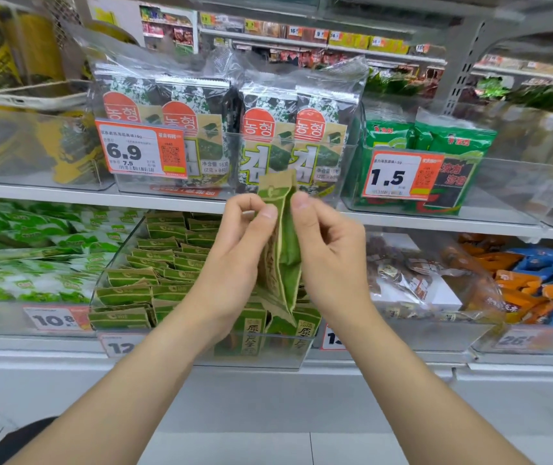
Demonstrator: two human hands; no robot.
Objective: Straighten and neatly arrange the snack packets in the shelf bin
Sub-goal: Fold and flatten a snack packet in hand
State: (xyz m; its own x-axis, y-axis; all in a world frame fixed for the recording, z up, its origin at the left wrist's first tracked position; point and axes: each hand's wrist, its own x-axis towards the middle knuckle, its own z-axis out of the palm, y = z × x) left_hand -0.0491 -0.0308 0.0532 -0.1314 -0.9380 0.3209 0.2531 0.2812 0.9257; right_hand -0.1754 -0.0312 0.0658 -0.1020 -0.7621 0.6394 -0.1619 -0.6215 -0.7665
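Observation:
A clear plastic shelf bin [201, 359] on the lower shelf holds several green and tan snack packets [154, 263], stacked in rows on its left side and standing at its front. Above the bin I hold a small upright bunch of these green packets [283, 250] between both hands. My left hand [235, 253] pinches the bunch on its left side, thumb near the top edge. My right hand [328, 253] pinches its right side with thumb and fingers curled. The lower ends of the held packets reach down among those standing in the bin.
Seaweed multipacks [228, 129] stand in a clear bin on the upper shelf, with price tags 6.9 [141, 152] and 1.5 [399, 176]. Green packets [33, 243] lie in the left bin, brown wrapped snacks [412, 280] and orange and blue packs [536, 280] to the right.

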